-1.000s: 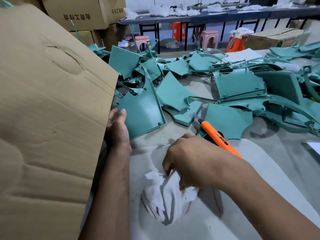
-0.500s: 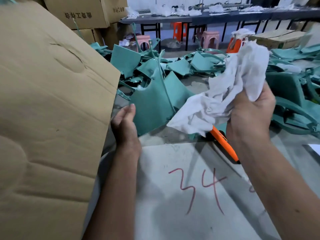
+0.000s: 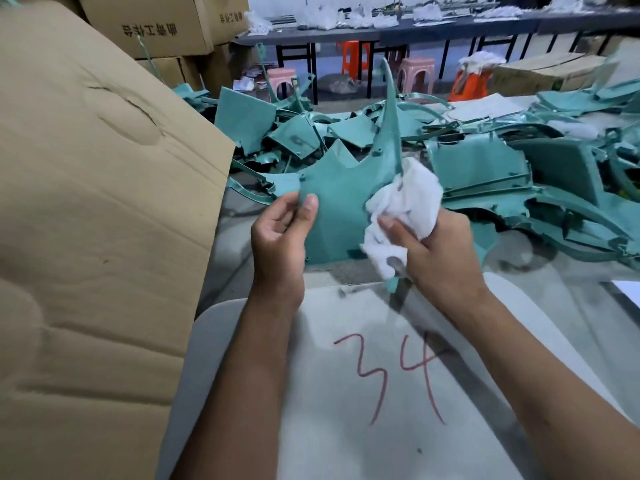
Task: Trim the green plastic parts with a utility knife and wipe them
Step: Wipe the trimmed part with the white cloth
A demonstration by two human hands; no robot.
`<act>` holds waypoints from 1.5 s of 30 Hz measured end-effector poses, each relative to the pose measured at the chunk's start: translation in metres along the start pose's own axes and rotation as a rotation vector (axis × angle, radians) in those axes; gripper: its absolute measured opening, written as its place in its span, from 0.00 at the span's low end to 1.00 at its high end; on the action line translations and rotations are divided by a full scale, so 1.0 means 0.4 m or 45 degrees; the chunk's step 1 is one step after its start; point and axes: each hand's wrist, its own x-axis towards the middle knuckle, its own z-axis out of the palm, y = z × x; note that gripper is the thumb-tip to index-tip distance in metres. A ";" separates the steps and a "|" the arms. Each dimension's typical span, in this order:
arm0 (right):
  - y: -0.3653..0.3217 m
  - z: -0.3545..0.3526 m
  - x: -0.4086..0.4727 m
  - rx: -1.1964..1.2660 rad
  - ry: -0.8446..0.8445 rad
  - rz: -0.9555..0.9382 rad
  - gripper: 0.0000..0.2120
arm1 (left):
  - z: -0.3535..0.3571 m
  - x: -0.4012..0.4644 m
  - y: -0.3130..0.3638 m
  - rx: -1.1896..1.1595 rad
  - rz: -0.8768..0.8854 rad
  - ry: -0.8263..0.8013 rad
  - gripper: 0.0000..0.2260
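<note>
board (image 3: 346,427): marked 34, nearest
left hand (image 3: 280,233): pinching green part (image 3: 336,216) by left edge, held upright above board
right hand (image 3: 433,244): clutching white rag (image 3: 405,202) against part — wiping step
pile (image 3: 519,174): many green parts beyond — likely untouched
knife: not visible

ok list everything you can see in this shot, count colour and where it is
green plastic part: one, teal green, held upright over the bench between both hands
white cloth: one, white, bunched against the part's right side
pile of green parts: many, teal green, heaped across the bench behind
grey sheet: one, pale grey with a red 34, nearest the camera
cardboard flap: one, brown, filling the left
cardboard boxes: several, brown, stacked top left
stools: a few, pink and orange, on the floor behind
long table: dark, far back, with white things on it
left hand: pinches the part's left edge
right hand: grips the cloth
</note>
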 end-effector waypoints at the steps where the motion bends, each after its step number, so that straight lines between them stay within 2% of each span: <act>1: 0.005 -0.002 0.004 0.077 0.109 0.047 0.17 | -0.005 0.000 0.008 -0.148 -0.132 -0.135 0.07; 4: 0.022 -0.009 0.016 0.321 0.329 0.217 0.23 | 0.000 -0.014 0.013 -0.587 -0.420 -0.528 0.30; 5: 0.025 -0.007 0.017 0.380 0.371 0.262 0.22 | 0.016 -0.026 0.008 -0.663 -0.440 -0.583 0.33; 6: 0.027 -0.002 0.014 0.432 0.404 0.300 0.22 | 0.038 -0.038 -0.001 -0.681 -0.441 -0.597 0.32; 8: 0.028 0.007 0.006 0.467 0.440 0.348 0.19 | 0.088 -0.061 -0.022 -0.567 -0.394 -0.566 0.20; 9: 0.029 0.010 0.004 0.434 0.430 0.351 0.19 | 0.106 -0.068 -0.030 -0.462 -0.372 -0.498 0.15; 11: 0.030 0.012 0.003 0.297 0.380 0.326 0.23 | 0.118 -0.067 -0.036 -0.283 -0.350 -0.329 0.11; 13: 0.032 0.010 0.002 0.147 0.334 0.284 0.26 | 0.107 -0.056 -0.033 -0.223 -0.344 -0.255 0.11; 16: 0.024 0.013 0.002 0.130 0.306 0.301 0.25 | 0.070 -0.035 -0.020 -0.225 -0.327 -0.296 0.13; 24: 0.014 -0.039 0.049 0.760 0.468 0.631 0.14 | 0.000 -0.034 0.004 -0.120 -0.478 -0.540 0.12; 28: 0.025 -0.066 0.062 1.029 0.319 0.672 0.13 | -0.012 -0.031 0.016 -0.082 -0.528 -0.592 0.13; 30: 0.027 -0.070 0.070 1.088 0.323 0.659 0.14 | -0.029 -0.026 0.020 -0.071 -0.547 -0.582 0.14; 33: 0.019 -0.094 0.095 1.032 0.465 0.736 0.10 | -0.069 -0.016 0.034 -0.115 -0.578 -0.579 0.14; 36: -0.010 -0.109 0.114 0.904 0.561 0.743 0.06 | -0.075 -0.007 0.038 -0.141 -0.499 -0.517 0.14; 40: -0.039 -0.057 0.104 0.610 0.455 0.592 0.12 | -0.020 -0.012 0.011 -0.165 -0.401 -0.428 0.13; 42: -0.048 -0.035 0.093 0.608 0.419 0.603 0.12 | 0.008 -0.019 0.001 -0.275 -0.370 -0.336 0.15; 45: -0.059 0.016 0.059 0.625 0.160 0.591 0.09 | 0.071 -0.046 -0.012 -0.485 -0.366 -0.215 0.17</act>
